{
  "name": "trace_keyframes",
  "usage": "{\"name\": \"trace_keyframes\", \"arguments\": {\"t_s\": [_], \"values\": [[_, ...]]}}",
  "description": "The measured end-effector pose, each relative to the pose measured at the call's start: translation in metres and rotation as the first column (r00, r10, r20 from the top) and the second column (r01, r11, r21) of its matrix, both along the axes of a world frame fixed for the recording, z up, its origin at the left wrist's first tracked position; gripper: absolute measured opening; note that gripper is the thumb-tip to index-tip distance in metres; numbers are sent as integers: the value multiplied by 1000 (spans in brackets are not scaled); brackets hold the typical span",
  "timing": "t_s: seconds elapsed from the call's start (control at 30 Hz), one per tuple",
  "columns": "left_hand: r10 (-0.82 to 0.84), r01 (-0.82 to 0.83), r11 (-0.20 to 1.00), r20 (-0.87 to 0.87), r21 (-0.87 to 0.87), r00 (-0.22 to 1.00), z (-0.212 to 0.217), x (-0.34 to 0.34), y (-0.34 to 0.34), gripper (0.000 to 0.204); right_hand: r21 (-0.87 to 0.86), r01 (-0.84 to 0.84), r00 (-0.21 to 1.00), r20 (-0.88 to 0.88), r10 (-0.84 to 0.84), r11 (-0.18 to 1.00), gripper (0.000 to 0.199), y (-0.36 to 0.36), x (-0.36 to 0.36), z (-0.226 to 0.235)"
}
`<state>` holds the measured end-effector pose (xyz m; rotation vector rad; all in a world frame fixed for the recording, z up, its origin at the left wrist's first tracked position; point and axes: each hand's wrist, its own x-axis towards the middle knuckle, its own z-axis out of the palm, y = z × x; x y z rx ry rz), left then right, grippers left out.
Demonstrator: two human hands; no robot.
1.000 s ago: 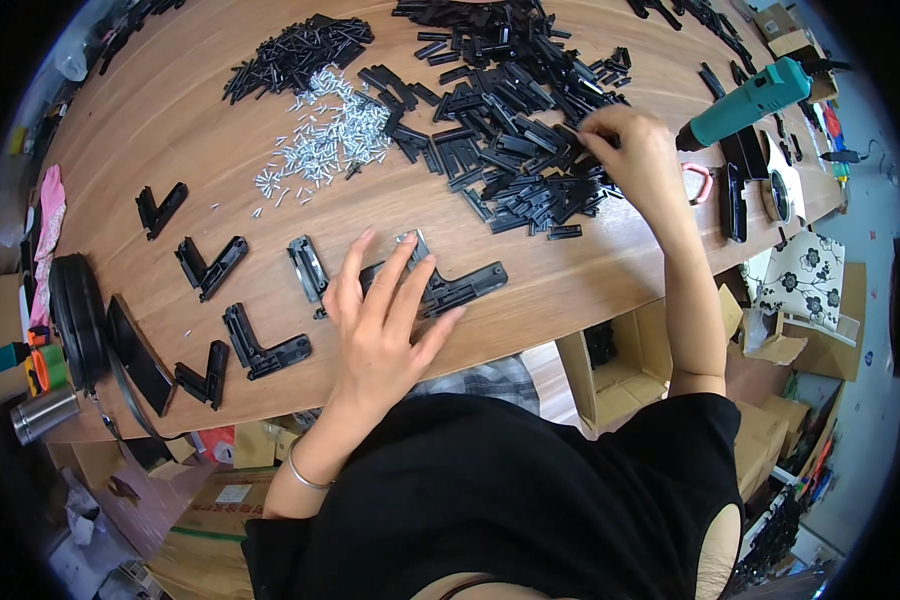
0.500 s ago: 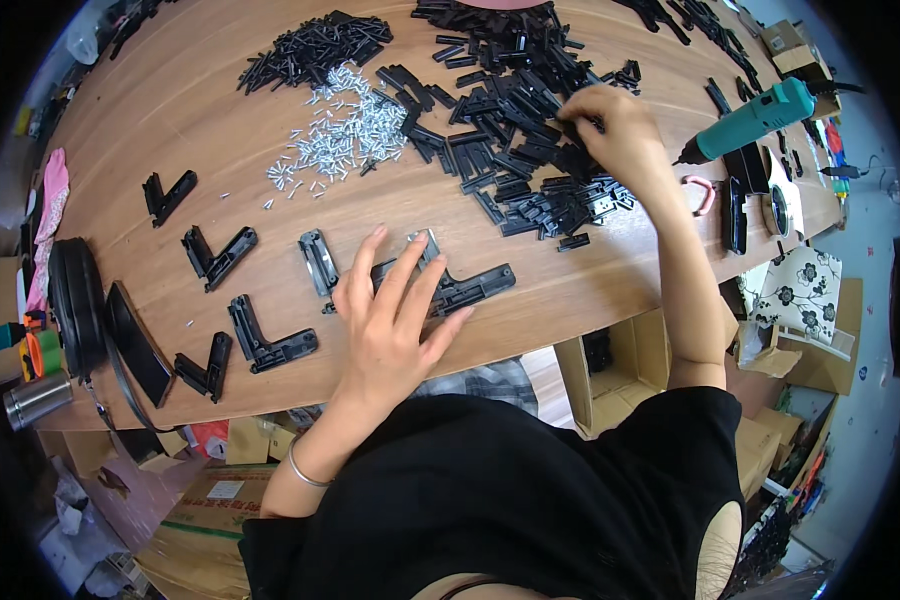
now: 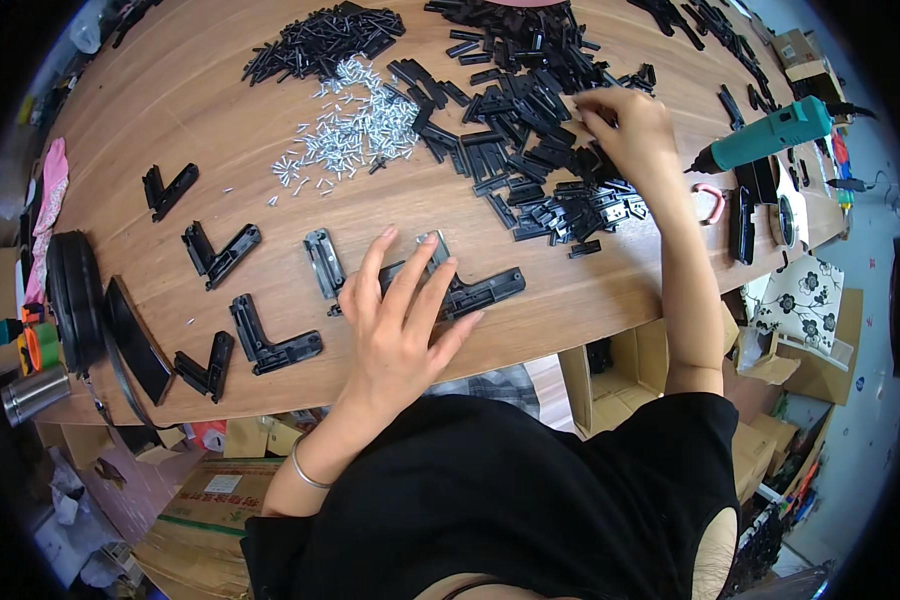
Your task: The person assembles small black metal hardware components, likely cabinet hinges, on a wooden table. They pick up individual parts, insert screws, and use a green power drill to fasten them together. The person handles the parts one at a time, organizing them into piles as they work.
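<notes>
My left hand rests with spread fingers on two L-shaped black plastic parts. One part's dark arm reaches out to the right of the thumb, and the other's upright arm shows left of the fingers. Over the heap of small black plastic pieces, my right hand has its thumb and fingers curled in a pinch. What lies between those fingertips, if anything, is too small to make out. Several more L-shaped parts stand to the left, such as a larger one near the table edge.
Silver screws lie heaped beside a pile of thin black pieces. A teal electric screwdriver sits at the right, near a pink ring-shaped thing. At the left are a black case and a phone-like dark slab.
The whole view has shifted slightly. My right hand stays over the heap of black pieces, its fingertips drawn into a pinch; my left hand keeps its place on the parts.
</notes>
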<state>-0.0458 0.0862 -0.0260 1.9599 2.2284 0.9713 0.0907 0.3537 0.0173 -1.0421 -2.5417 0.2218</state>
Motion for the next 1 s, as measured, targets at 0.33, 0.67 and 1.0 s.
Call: {"name": "trace_keyframes", "arguments": {"t_s": [0.33, 0.67, 1.0], "values": [[5, -5, 1000, -3, 6, 1000, -1, -1, 1, 52, -178, 12, 988, 154, 16, 984, 30, 15, -28, 1], [3, -3, 1000, 2, 12, 1000, -3, 0, 0, 52, -146, 33, 986, 166, -9, 989, 22, 25, 11, 10], [2, -2, 1000, 7, 5, 1000, -1, -1, 0, 54, -89, 56, 985, 166, -41, 994, 19, 22, -1, -3]]}}
